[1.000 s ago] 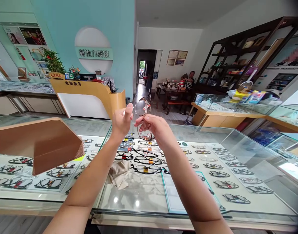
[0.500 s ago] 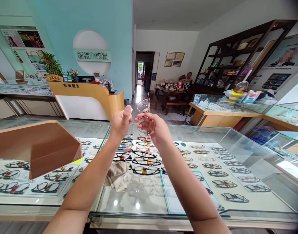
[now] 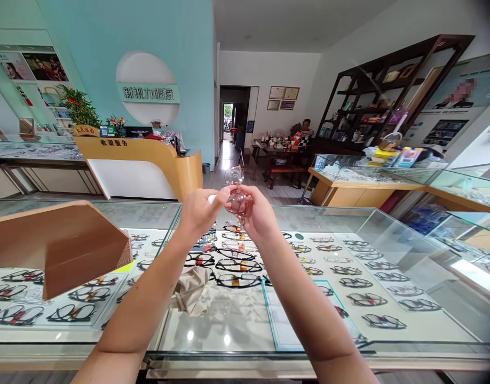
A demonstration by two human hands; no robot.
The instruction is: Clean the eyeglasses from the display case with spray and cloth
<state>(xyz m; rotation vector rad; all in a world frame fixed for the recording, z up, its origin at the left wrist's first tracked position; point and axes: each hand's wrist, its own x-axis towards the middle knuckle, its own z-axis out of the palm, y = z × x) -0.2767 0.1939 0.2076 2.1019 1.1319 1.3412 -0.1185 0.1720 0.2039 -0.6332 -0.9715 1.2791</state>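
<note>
My right hand (image 3: 262,214) is closed on a pair of eyeglasses (image 3: 237,202) with a thin pinkish frame, held up on end above the glass counter, one lens over the other. Beside it, my left hand (image 3: 200,212) is closed around a small white thing (image 3: 211,199), mostly hidden by the fingers. The left thumb reaches to the middle of the eyeglasses, near the bridge; whether it presses on them is hard to tell. Under my hands, inside the showcase, lie rows of eyeglasses (image 3: 237,265). A crumpled beige cloth (image 3: 192,290) rests on the counter below my left forearm.
A brown box-like stand (image 3: 85,245) stands on the counter at left. A teal-edged tray (image 3: 287,314) lies below my right forearm. Beyond are a yellow-and-white cashier desk (image 3: 144,160), more showcases (image 3: 349,194), a dark shelf (image 3: 373,96) and a seated person (image 3: 306,130) at a table.
My left hand has moved right and its thumb has come down against the eyeglasses. The eyeglasses have turned slightly in my right hand. The whole view has shifted a little.
</note>
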